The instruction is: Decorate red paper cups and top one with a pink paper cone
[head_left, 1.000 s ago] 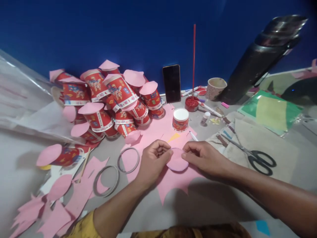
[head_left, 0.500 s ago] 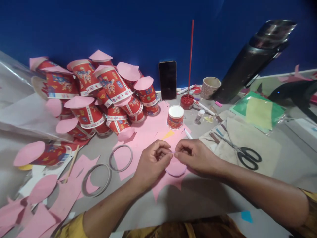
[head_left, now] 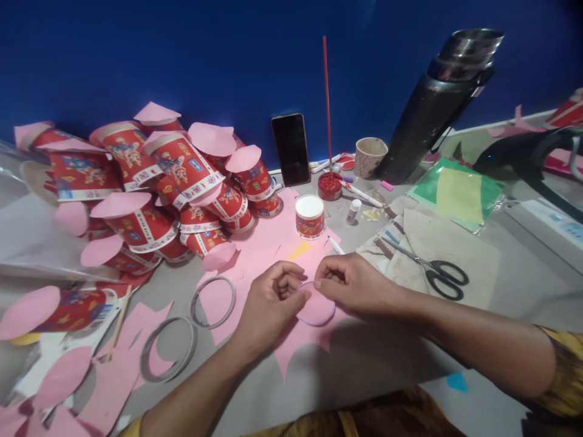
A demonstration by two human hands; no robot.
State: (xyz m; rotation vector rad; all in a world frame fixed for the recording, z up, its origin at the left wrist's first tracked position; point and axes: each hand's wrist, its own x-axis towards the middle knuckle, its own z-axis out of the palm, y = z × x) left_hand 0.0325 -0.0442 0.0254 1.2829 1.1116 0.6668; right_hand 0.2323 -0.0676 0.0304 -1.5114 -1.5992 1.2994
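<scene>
A round pink paper disc (head_left: pixel 316 306) with a purple outline lies between my hands, over a larger cut pink sheet (head_left: pixel 291 349). My left hand (head_left: pixel 277 300) has its thumb and curled fingers at the disc's left edge. My right hand (head_left: pixel 348 282) pinches the disc's upper right edge between thumb and fingers. Just beyond them stands a short red paper cup (head_left: pixel 310 218) with its white base upward. A yellow paper piece (head_left: pixel 299 250) and a white marker (head_left: pixel 336 245) lie between the cup and my hands.
Many red cups with pink cone tops (head_left: pixel 141 221) are piled at the left. Two grey tape rings (head_left: pixel 213 302) lie left of my left hand. Black-handled scissors (head_left: pixel 444 276) rest on cloth at the right. A phone (head_left: pixel 291 150) and black flask (head_left: pixel 432 115) stand behind.
The view has shifted slightly, moving most things leftward. My fingertips have moved a little apart, and the pink disc now shows flatter and more fully between them.
</scene>
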